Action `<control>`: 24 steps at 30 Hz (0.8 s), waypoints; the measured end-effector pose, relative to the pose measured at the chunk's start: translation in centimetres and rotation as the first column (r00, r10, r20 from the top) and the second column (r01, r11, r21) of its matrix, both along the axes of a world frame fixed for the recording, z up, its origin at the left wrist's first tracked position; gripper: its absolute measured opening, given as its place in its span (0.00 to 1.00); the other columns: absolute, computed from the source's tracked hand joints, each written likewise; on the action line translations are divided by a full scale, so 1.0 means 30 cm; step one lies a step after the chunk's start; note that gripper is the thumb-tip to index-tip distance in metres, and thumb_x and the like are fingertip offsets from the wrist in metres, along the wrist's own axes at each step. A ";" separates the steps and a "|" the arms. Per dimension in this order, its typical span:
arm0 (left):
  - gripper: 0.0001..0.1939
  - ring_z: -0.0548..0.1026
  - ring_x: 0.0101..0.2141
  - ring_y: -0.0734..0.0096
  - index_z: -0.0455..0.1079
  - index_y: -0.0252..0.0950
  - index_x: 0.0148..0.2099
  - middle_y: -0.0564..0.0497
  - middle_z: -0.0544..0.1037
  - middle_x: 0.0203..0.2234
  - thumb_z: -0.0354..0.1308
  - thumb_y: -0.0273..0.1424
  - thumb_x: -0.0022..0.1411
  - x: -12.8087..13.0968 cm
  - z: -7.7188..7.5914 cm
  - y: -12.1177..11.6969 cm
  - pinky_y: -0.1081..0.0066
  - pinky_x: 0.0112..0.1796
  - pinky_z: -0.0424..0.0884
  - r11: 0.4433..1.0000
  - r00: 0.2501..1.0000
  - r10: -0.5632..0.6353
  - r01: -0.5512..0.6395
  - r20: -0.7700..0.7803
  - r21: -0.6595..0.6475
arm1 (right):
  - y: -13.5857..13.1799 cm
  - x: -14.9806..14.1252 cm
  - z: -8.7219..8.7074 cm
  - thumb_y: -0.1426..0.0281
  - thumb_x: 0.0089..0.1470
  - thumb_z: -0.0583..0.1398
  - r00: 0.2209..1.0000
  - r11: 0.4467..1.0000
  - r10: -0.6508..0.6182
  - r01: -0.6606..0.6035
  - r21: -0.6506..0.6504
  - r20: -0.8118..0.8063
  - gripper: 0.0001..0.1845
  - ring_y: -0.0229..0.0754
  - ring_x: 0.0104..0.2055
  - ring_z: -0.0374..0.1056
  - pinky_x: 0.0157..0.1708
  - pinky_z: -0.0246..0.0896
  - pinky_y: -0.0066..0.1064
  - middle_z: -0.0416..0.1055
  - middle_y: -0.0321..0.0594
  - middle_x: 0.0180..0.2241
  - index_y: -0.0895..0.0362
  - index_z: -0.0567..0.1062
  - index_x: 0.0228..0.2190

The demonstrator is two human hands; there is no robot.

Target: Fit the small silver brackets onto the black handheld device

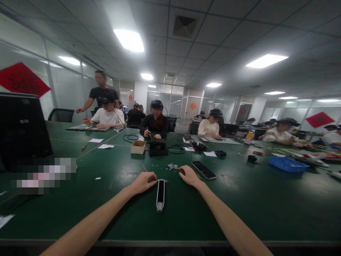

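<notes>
On the green table lies a long narrow device with a white frame and a dark middle, pointing toward me. Beside its far end, my left hand is closed, thumb and fingers pinched together; whatever they hold is too small to make out. A thin rod-like piece sticks out at that end. My right hand rests farther right with its fingers curled together near a little heap of small grey parts. Its fingertips hide anything they grip. A smartphone lies just right of that hand.
Beyond the parts stand a small cardboard box and a black box-like object with cables. A blue tray sits to the right, a black monitor at left. Several people work across the table.
</notes>
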State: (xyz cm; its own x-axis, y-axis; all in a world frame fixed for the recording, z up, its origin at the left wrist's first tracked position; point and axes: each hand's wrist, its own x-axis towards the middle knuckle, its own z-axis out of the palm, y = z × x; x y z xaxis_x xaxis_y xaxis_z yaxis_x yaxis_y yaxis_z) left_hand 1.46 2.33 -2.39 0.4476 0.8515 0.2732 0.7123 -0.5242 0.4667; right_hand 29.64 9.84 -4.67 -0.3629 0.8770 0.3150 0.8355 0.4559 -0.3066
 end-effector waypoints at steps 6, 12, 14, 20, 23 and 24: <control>0.09 0.70 0.28 0.72 0.70 0.36 0.38 0.52 0.75 0.32 0.53 0.34 0.56 0.005 0.007 -0.009 0.74 0.31 0.64 1.000 1.000 -0.011 0.011 -0.012 0.016 | 0.093 -0.097 0.023 0.63 0.56 0.52 0.992 0.989 -0.082 0.069 0.129 0.097 0.17 0.44 0.45 0.62 0.45 0.54 0.31 0.67 0.48 0.43 0.58 0.70 0.43; 0.08 0.69 0.27 0.74 0.69 0.36 0.38 0.53 0.74 0.32 0.55 0.32 0.55 0.003 -0.001 -0.001 0.75 0.30 0.63 1.000 1.000 -0.013 0.013 -0.002 0.027 | 0.186 -0.190 0.076 0.62 0.53 0.55 0.967 0.986 -0.148 0.161 -0.044 0.209 0.15 0.46 0.45 0.64 0.41 0.57 0.31 0.71 0.46 0.41 0.57 0.74 0.38; 0.08 0.69 0.27 0.74 0.69 0.36 0.38 0.53 0.74 0.32 0.54 0.32 0.55 0.001 -0.001 0.000 0.75 0.30 0.63 0.999 1.000 -0.021 0.021 -0.007 0.025 | 0.200 -0.209 0.076 0.66 0.52 0.56 0.966 0.980 -0.160 0.180 -0.086 0.204 0.11 0.45 0.43 0.66 0.38 0.57 0.30 0.72 0.46 0.39 0.56 0.74 0.35; 0.09 0.69 0.28 0.73 0.69 0.36 0.38 0.52 0.74 0.32 0.53 0.33 0.55 0.002 0.001 -0.001 0.74 0.30 0.64 0.999 1.000 -0.028 0.028 -0.012 0.022 | 0.202 -0.222 0.064 0.70 0.52 0.56 0.964 0.967 -0.202 0.224 -0.118 0.171 0.09 0.45 0.39 0.69 0.34 0.58 0.29 0.72 0.48 0.37 0.58 0.75 0.34; 0.10 0.69 0.27 0.73 0.70 0.36 0.38 0.52 0.75 0.32 0.53 0.33 0.54 0.003 0.003 -0.001 0.74 0.30 0.64 1.000 1.000 -0.027 0.027 -0.001 0.017 | 0.192 -0.206 0.077 0.71 0.54 0.54 0.967 0.968 -0.213 0.229 -0.107 0.143 0.10 0.44 0.39 0.69 0.35 0.58 0.29 0.72 0.49 0.38 0.59 0.74 0.35; 0.10 0.69 0.27 0.73 0.70 0.36 0.38 0.52 0.75 0.32 0.53 0.33 0.54 0.002 0.005 -0.001 0.74 0.30 0.64 1.000 1.000 -0.017 0.017 0.007 0.011 | 0.185 -0.201 0.085 0.71 0.55 0.53 0.967 0.968 -0.218 0.231 -0.097 0.134 0.10 0.44 0.40 0.68 0.36 0.58 0.29 0.71 0.49 0.39 0.59 0.73 0.35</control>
State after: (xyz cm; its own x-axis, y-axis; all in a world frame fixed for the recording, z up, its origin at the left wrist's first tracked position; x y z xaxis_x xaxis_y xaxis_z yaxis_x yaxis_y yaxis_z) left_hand 1.53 2.29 -2.24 0.4597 0.8409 0.2855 0.7001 -0.5410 0.4661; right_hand 23.61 15.39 -2.12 -0.1823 0.9672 0.1767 0.9466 0.2212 -0.2345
